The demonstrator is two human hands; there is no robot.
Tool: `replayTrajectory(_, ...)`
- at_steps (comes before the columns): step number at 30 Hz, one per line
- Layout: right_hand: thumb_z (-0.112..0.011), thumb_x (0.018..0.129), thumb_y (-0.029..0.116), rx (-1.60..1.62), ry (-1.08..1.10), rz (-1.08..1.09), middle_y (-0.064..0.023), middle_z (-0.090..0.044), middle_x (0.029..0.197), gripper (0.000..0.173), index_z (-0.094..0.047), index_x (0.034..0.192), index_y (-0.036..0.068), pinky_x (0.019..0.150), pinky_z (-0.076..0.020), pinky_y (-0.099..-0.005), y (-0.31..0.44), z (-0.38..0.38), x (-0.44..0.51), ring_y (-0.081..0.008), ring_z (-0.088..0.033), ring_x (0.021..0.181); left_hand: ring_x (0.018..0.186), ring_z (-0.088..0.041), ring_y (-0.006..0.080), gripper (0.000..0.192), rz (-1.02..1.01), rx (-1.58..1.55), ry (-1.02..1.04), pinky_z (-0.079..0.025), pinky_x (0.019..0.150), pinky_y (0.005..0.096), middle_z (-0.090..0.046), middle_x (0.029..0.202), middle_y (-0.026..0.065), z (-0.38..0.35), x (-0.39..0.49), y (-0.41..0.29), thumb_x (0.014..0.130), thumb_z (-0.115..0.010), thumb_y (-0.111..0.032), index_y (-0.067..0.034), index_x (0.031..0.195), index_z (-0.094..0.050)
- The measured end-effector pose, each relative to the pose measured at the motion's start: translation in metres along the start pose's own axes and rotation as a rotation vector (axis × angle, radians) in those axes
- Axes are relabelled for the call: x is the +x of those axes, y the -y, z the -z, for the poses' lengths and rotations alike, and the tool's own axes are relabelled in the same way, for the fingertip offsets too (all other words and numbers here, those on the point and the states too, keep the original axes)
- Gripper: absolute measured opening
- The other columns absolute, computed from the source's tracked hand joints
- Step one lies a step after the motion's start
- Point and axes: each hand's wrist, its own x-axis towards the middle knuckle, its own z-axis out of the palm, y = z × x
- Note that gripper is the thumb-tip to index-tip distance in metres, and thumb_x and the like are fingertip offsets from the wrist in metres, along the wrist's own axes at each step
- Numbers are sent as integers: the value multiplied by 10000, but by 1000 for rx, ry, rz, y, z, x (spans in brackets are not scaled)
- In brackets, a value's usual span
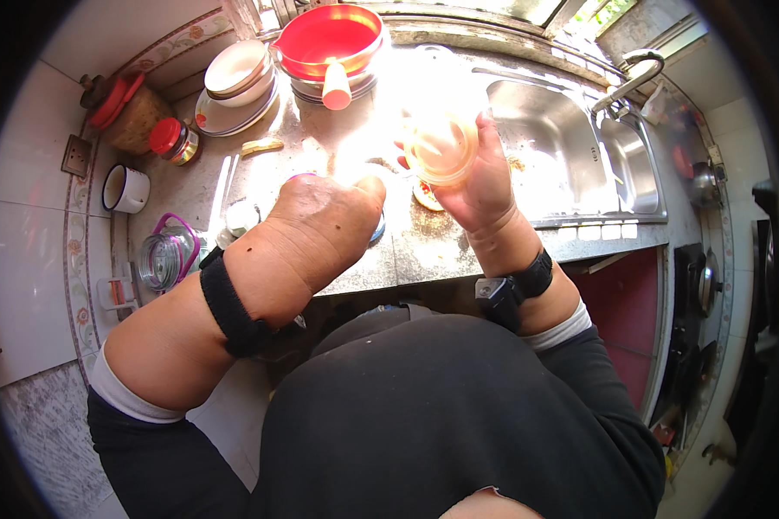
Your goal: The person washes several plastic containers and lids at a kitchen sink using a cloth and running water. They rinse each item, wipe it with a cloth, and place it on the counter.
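Observation:
My right hand [487, 168] holds a round, translucent plastic container [441, 150] over the counter, its fingers around the far side and its palm turned up. Strong glare washes out what lies inside and behind it. My left hand [328, 217] is over the counter with its back to the camera; its fingers are hidden, so I cannot tell what it grips. The edge of something blue [378, 228] shows beside it. Beneath the container, a small round item with red marks [426, 196] lies on the counter.
A red pan [328, 39] sits on stacked dishes at the back, beside stacked bowls [237, 68]. At left are a red-lidded jar [175, 141], an enamel mug [126, 189] and a glass jar with a purple handle [169, 254]. A steel double sink [545, 143] is at right.

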Motion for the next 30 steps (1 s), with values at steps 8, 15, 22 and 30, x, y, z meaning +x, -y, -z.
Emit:
replayTrajectory(8, -180, 1035, 449, -34, 34, -103, -212, -593, 1160, 562, -430, 1349, 56, 868, -495, -429, -1, -4, -11, -351, -609, 1043, 684, -681, 327, 86, 78, 68, -3, -527, 602, 427, -656, 695, 163, -12, -5, 23, 837, -513, -33, -43, 919, -540)
replayTrajectory(15, -215, 1014, 548, 10, -62, -205, -267, -503, 1300, 636, -390, 1407, 79, 970, -448, -594, 9, 25, -15, -427, -525, 1180, 539, -643, 285, 258, 601, 321, -253, -490, 510, 415, -657, 688, 161, 10, -83, 185, 1008, -443, -332, -109, 955, -560)
replayTrajectory(22, -213, 1022, 530, 18, -70, -216, -251, -508, 1267, 618, -362, 1432, 93, 959, -470, -548, 3, 31, -19, -391, -546, 1129, 649, -661, 144, 290, 992, -675, -983, -528, 591, 299, -684, 822, 72, 80, -187, 303, 993, -511, -277, -19, 1039, -636)
replayTrajectory(30, -223, 1021, 530, -9, -108, -139, -234, -526, 1199, 608, -373, 1418, 94, 902, -512, -520, -4, 7, -17, -365, -571, 1053, 752, -674, 245, 383, 1227, -271, -1188, -512, 679, 366, -705, 785, 137, -6, -219, 415, 909, -627, -366, 6, 874, -711)
